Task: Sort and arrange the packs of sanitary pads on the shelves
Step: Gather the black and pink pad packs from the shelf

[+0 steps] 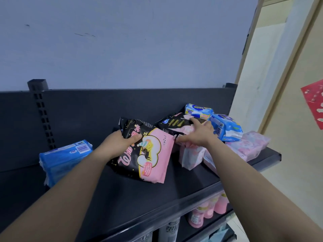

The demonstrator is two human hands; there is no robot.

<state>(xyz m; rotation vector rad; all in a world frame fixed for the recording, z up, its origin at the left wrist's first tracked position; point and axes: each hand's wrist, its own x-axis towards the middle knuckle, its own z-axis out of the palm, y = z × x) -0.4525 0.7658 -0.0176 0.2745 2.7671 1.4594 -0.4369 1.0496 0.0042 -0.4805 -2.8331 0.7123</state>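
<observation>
On the dark metal shelf (122,198), left hand (118,144) grips a black-and-pink plastic pack (148,159), spread right hand (197,135) touching the matching pack (174,124) just right of it.

Black-and-pink pack (146,154), blue packs (64,156), pale pink packs (248,145), dark grey shelf (122,198), pink bottles (209,210)

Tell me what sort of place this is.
Likely a small shop: a dark metal display shelf with a slotted upright, printed pad packs heaped on it, one black-and-pink pack in the left hand, and pink bottles lined up below.
</observation>
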